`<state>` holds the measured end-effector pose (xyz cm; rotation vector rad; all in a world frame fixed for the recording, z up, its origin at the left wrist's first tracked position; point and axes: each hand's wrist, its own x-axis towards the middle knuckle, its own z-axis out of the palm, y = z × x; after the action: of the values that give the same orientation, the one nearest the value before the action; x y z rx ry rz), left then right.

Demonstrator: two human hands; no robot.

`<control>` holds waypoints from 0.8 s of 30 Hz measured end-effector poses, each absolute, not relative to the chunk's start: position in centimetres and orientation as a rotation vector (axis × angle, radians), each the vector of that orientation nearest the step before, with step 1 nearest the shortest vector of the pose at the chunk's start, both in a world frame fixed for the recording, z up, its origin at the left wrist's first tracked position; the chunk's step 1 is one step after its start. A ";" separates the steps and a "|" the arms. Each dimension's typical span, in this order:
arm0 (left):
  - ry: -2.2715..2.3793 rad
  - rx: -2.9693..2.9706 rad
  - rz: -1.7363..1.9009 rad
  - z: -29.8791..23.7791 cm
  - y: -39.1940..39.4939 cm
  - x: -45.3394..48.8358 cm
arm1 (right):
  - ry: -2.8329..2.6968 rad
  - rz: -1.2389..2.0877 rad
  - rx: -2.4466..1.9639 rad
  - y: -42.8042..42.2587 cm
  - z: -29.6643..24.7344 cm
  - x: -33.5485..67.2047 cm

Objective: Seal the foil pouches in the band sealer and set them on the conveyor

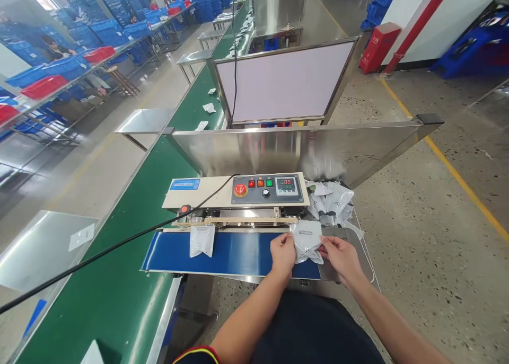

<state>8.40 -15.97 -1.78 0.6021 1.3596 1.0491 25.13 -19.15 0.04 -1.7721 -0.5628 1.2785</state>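
Between my two hands is a white plastic bag with small dark print, its top edge at the infeed end of a band sealing machine. My left hand pinches the bag's left side, and my right hand pinches its right side. Farther left, another white bag hangs from the sealing band over the blue conveyor belt. A heap of similar white bags lies at the machine's right end, just beyond my right hand.
A black cable crosses the machine and a long green conveyor on the left. Behind the sealer stands a metal partition. Several bags lie farther along the green belt. Blue and red bins line tables at the far left.
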 end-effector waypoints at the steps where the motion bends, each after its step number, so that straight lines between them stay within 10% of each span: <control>1: 1.361 0.594 1.064 -1.7 -15.9 7.7 | -0.601 1.310 -1.775 -18.7 0.1 25.0; 11: 1.658 0.860 1.404 1.5 -19.2 2.1 | -1.500 0.288 -2.011 -6.5 1.0 31.1; 24: 1.188 1.310 1.157 3.5 -17.4 12.0 | -1.406 0.672 -1.801 -20.3 4.5 33.2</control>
<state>11.95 -17.43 3.47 1.3101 1.1878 1.1569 33.23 -20.29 4.52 -1.8011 -1.4060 0.6718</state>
